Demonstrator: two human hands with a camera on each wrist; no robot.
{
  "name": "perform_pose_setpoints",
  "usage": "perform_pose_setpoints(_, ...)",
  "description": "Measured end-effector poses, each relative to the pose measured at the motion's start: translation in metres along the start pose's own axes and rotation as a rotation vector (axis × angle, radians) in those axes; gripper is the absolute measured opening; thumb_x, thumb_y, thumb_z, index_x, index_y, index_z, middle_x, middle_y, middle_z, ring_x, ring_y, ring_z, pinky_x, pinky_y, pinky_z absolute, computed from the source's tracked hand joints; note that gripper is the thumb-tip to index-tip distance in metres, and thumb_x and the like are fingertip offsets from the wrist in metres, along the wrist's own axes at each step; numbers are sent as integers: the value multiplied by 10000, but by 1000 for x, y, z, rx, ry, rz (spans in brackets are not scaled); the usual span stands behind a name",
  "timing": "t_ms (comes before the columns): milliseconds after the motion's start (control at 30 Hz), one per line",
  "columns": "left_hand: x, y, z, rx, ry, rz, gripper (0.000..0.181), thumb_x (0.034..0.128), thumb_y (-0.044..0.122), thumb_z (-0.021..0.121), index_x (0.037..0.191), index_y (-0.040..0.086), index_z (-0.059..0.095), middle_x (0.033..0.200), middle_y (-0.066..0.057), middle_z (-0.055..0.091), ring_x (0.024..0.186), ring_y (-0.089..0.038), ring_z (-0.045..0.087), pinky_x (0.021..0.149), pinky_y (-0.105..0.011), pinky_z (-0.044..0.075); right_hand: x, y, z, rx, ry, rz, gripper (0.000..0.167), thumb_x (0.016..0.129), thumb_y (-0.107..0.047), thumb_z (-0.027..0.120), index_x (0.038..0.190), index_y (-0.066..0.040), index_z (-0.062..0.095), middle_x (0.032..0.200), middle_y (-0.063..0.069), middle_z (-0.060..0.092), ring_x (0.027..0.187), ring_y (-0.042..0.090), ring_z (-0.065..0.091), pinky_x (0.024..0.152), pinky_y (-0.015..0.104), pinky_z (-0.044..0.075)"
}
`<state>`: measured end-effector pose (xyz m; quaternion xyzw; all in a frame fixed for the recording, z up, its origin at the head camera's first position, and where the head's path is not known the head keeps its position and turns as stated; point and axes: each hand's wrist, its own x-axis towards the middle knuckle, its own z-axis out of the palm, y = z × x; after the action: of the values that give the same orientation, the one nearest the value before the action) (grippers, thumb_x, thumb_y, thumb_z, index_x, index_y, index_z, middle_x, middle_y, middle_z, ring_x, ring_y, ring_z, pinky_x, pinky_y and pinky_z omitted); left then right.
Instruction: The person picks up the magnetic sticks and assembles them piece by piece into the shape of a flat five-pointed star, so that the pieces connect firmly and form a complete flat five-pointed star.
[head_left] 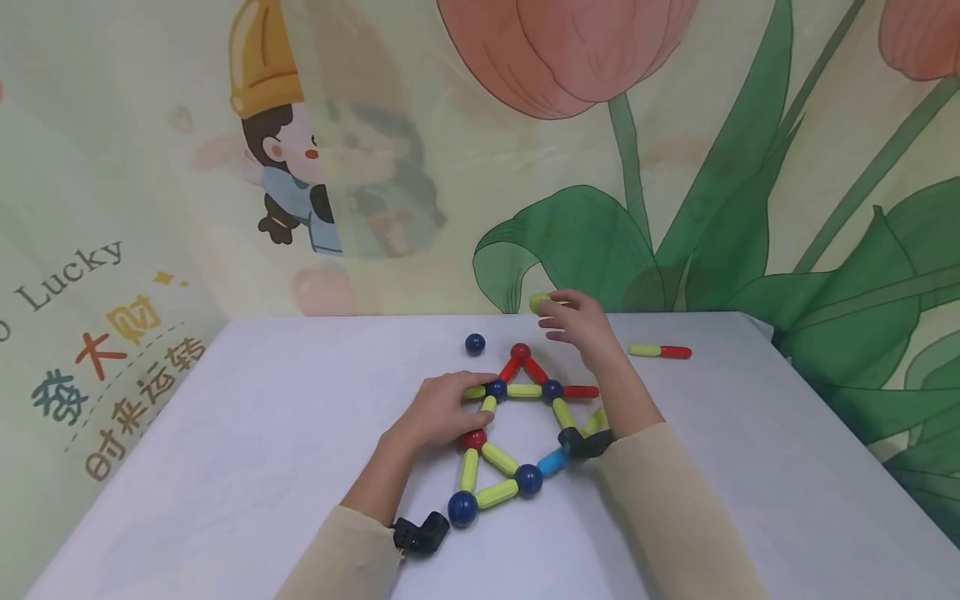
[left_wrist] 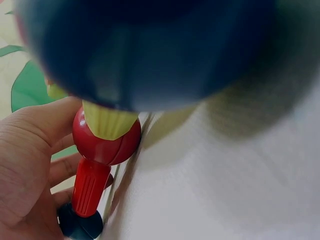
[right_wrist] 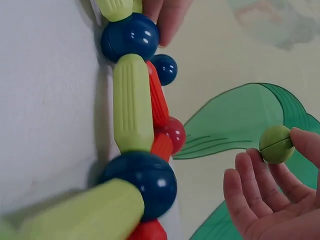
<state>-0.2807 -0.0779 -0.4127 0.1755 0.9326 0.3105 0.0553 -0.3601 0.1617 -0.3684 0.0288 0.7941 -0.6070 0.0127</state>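
A frame of magnetic rods and balls [head_left: 498, 494] lies on the table, with yellow-green, red and light blue rods joined by blue and red balls. My left hand [head_left: 438, 408] grips its left side, fingers by a blue ball [head_left: 497, 390] and thumb near a red ball [head_left: 472, 440]. In the right wrist view, left fingertips touch a blue ball [right_wrist: 130, 37]. Above the frame's far side, my right hand [head_left: 581, 327] pinches a yellow-green ball [right_wrist: 276, 144] between thumb and fingers, raised off the table. The right wrist covers part of the frame's right side.
A loose blue ball [head_left: 475, 344] sits behind the frame. To the right lies a yellow-green and red rod pair [head_left: 660, 352]. The white-covered table [head_left: 300, 400] ends at a printed backdrop [head_left: 390, 283]. Black wrist cameras [head_left: 422, 533] sit close to the frame.
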Motion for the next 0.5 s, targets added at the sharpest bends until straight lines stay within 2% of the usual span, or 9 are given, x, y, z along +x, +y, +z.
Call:
perform_pose_setpoints(200, 1, 0, 2, 14, 8, -3, 541, 899, 301, 759, 1424, 260, 638, 1421, -36, 647, 1309, -270, 576, 1084, -511, 487, -20, 15, -19, 55, -29, 22, 594, 1005, -370, 664, 1483, -75, 472, 1419, 158, 596, 1246, 322, 662, 1048, 428, 538)
perform_pose_setpoints(300, 1, 0, 2, 6, 10, -3, 540, 894, 297, 763, 1419, 257, 643, 1418, -38, 650, 1293, -271, 581, 1080, -511, 490, -30, 24, -28, 21, -50, 35, 621, 1007, -403, 652, 1506, -92, 454, 1441, 166, 583, 1227, 308, 673, 1048, 413, 537)
perform_pose_setpoints(500, 0, -2, 2, 13, 17, 3, 535, 894, 301, 763, 1414, 260, 647, 1417, -40, 650, 1291, -272, 582, 1072, -517, 495, -44, 36, -51, -75, -77, 2, 603, 1012, -415, 634, 1537, -178, 455, 1447, 184, 564, 1167, 324, 695, 1021, 419, 555)
